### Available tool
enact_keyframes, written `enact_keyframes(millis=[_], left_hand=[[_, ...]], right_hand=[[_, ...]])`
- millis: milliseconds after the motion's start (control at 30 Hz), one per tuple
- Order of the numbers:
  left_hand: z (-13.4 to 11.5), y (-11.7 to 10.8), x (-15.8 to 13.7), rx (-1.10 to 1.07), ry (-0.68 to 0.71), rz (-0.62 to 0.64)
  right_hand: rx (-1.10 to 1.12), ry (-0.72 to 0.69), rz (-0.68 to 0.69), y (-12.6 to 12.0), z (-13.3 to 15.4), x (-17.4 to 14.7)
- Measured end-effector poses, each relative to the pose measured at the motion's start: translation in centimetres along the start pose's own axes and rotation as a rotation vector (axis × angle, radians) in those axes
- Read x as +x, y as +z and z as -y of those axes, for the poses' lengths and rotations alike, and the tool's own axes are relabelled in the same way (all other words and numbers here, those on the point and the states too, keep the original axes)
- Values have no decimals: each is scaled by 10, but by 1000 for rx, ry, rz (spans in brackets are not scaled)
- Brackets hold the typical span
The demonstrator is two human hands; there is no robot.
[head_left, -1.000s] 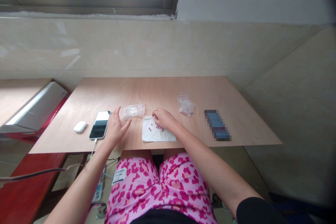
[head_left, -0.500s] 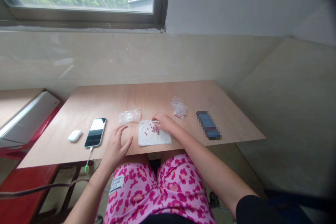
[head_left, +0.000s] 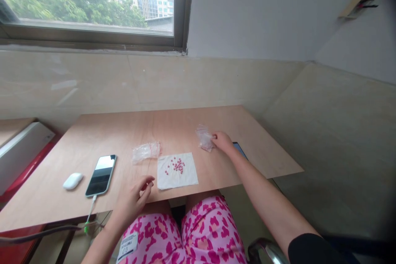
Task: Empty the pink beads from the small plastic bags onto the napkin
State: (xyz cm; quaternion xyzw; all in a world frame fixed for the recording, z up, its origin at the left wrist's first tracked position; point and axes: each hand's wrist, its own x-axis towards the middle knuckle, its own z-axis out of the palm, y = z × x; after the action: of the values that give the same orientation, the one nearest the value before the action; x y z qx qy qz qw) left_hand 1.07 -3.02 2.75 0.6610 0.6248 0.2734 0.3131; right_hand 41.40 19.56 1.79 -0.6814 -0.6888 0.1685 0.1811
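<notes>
My right hand (head_left: 222,141) reaches across the table, its fingertips closed at the right edge of a small pile of clear zip bags (head_left: 204,137). How many bags the fingers hold cannot be made out. Near the front edge, my left hand (head_left: 138,195) has its fingers curled in and thumb close to the index finger, with nothing visible in them. Between the hands lies a white paper sheet (head_left: 185,177). Scattered on it are several small pink-red beads (head_left: 178,166). A clear plastic bag with a red seal line (head_left: 145,152) lies behind my left hand.
On the left of the wooden table (head_left: 167,126) lie a phone (head_left: 101,176) with a charging cable (head_left: 91,210) and a white earbud case (head_left: 73,181). Behind my right forearm, a second phone (head_left: 240,149) is partly hidden. A wall (head_left: 192,80) backs the table.
My right hand has left the beads on the paper and moved right to the zip bags. The fingers of my left hand have curled in from a spread pose. The camera view has shifted.
</notes>
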Motion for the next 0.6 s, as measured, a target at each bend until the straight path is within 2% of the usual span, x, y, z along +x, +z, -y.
enact_keyframes(millis=[133, 267, 367, 467, 600], left_hand=[[-3, -2, 2, -22, -2, -6], [-1, 0, 4, -59, -20, 31], [-3, 3, 3, -88, -44, 53], [-12, 7, -1, -125, -71, 69], [-29, 16, -6, -224, -73, 95]], right_hand=[[118, -9, 40, -7, 1, -4], [291, -36, 99, -15, 10, -23], [617, -13, 161, -20, 25, -46], [1021, 48, 293, -24, 48, -73], [1217, 76, 444, -28, 84, -107]])
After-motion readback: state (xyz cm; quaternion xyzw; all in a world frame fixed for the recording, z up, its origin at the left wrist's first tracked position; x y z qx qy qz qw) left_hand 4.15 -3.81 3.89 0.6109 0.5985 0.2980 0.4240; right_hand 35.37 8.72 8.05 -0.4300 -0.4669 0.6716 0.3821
